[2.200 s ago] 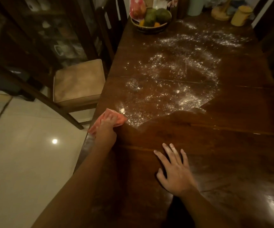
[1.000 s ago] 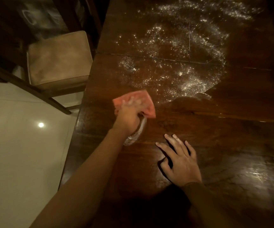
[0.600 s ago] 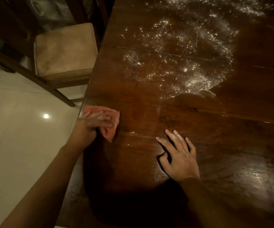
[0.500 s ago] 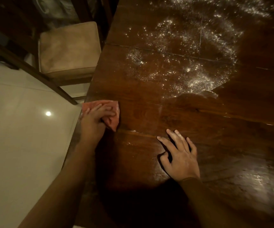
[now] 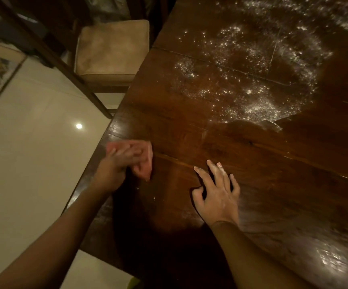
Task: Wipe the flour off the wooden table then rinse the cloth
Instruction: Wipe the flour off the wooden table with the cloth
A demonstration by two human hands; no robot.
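A dark wooden table (image 5: pixel 252 163) fills the view, with flour (image 5: pixel 252 84) scattered toward one o'clock. A cushioned chair (image 5: pixel 110 49) sits at eleven o'clock. The right hand (image 5: pixel 217 195) rests flat, fingers spread. At nine o'clock the left hand (image 5: pixel 116 165) presses the pink cloth (image 5: pixel 144 163) near the table's edge.

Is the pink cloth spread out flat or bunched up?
Bunched up: the cloth is gathered under the left hand, one corner poking out.

Cushioned chair (image 5: pixel 111 51) beside pale floor (image 5: pixel 27 163)
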